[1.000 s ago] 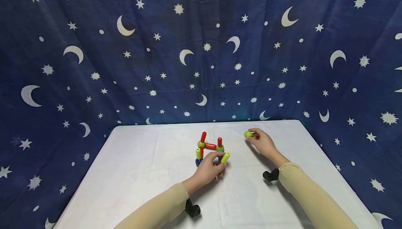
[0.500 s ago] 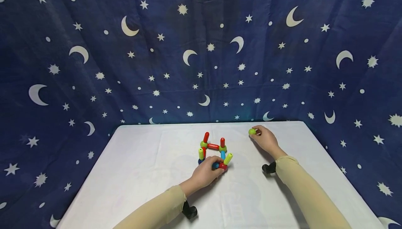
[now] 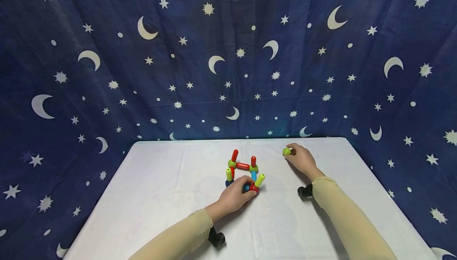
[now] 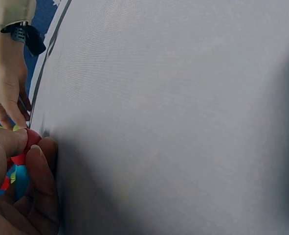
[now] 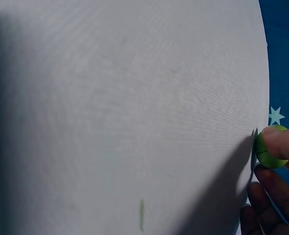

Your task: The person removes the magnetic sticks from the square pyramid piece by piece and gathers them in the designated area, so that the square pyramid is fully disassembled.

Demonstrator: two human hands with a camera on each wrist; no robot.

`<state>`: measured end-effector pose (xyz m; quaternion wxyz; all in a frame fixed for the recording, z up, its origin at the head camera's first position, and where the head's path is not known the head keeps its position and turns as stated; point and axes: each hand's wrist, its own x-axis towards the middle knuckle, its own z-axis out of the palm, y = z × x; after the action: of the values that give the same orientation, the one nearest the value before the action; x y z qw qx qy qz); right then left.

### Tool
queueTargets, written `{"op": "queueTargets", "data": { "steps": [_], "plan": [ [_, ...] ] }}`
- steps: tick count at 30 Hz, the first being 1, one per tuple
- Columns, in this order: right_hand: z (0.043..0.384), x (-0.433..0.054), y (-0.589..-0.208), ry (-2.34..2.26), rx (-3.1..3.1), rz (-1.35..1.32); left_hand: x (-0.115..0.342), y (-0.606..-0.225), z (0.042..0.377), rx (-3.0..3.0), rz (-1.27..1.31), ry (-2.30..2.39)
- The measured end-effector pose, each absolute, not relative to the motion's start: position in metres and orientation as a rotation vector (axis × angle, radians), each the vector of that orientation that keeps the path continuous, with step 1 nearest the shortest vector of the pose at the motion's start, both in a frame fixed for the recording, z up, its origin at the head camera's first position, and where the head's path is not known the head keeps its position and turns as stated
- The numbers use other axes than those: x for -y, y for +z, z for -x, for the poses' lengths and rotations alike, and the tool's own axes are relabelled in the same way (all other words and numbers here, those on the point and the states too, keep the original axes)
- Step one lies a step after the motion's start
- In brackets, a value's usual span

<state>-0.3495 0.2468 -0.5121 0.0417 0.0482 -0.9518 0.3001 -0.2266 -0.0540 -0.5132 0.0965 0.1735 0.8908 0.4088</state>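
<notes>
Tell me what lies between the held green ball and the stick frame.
In the head view, only bare white cloth shows between the held green ball and the stick frame.

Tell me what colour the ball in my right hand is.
The ball is bright green; it shows best in the right wrist view.

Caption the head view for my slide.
Left hand grips the red ball of a toy frame; right hand pinches a green ball.
</notes>
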Motion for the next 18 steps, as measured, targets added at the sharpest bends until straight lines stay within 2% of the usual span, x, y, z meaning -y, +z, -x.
{"op": "queueTargets", "data": {
  "steps": [18],
  "plan": [
    [0.3468,-0.2467,-0.5098,0.897,2.926,-0.142,0.0526,-0.5146,0.2264,-2.619,-0.509,1.236]
  ]
}}
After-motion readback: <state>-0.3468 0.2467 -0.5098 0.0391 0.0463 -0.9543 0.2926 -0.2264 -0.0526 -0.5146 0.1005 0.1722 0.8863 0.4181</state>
